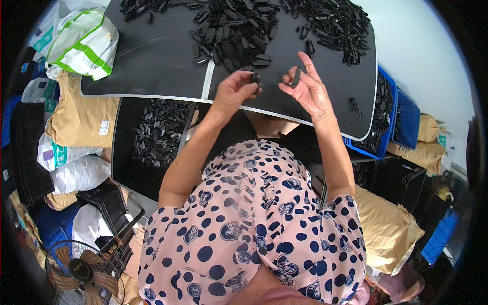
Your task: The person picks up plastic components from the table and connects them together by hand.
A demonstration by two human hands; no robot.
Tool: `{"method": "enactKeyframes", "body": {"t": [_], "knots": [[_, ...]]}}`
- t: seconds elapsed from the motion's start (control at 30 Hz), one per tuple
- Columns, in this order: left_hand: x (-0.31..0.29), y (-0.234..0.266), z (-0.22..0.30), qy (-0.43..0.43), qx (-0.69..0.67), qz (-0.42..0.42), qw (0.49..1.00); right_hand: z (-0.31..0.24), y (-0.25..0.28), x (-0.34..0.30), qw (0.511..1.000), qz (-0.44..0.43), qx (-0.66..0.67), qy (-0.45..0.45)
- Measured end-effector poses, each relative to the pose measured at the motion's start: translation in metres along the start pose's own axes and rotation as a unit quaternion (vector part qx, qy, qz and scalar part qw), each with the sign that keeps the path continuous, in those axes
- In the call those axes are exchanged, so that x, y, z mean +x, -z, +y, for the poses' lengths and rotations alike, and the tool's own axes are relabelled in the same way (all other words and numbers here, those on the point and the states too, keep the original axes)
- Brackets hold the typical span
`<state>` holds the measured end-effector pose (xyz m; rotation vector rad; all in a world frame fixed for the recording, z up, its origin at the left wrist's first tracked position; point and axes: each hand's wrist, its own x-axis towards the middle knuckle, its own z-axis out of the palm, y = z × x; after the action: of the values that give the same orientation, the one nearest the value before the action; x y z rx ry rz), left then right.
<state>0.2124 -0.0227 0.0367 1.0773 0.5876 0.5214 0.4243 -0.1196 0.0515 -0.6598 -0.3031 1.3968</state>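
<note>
Table point(127, 61), just one, black and flat, is in front of the person in the head view, with one white strip point(207, 79) across it. Two hands are up over the table's near edge, apart from each other. The left hand point(236, 90) has its thumb and fingertips pressed together on one small black piece point(255, 79). The right hand point(311, 91) pinches one thin black piece point(296, 79), with one finger pointing up.

Three heaps of black pieces lie on the far side of the table: a left heap point(137, 7), a middle heap point(234, 38) and a right heap point(343, 30). There are too many pieces to count. Two loose pieces point(353, 105) lie near the table's right edge.

One white and green bag point(76, 43) is at the table's left end. Below the table's near edge, to the left, more black pieces point(160, 132) are spread on one black board point(123, 157). Just past the table's right edge are two blue bins point(408, 119), and one is full of black pieces. One fan point(84, 272) is well below the table's left end.
</note>
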Motion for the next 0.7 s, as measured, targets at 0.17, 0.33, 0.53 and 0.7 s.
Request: {"method": "enactKeyframes", "body": {"t": [0.17, 0.33, 0.53, 0.7], "knots": [[0.001, -0.024, -0.013, 0.013, 0.026, -0.056, 0.998, 0.006, 0.005, -0.016, 0.997, 0.044, -0.009, -0.067], [0.000, -0.032, -0.023, -0.006, 0.039, -0.068, 0.997, 0.007, 0.011, -0.024, 0.989, 0.099, -0.016, -0.108], [0.000, -0.033, -0.026, -0.017, 0.054, -0.057, 0.997, 0.019, -0.001, -0.028, 0.987, 0.128, -0.015, -0.095], [0.000, -0.026, -0.023, -0.028, 0.072, -0.055, 0.995, 0.008, -0.020, -0.035, 0.989, 0.066, -0.104, -0.079]]}}
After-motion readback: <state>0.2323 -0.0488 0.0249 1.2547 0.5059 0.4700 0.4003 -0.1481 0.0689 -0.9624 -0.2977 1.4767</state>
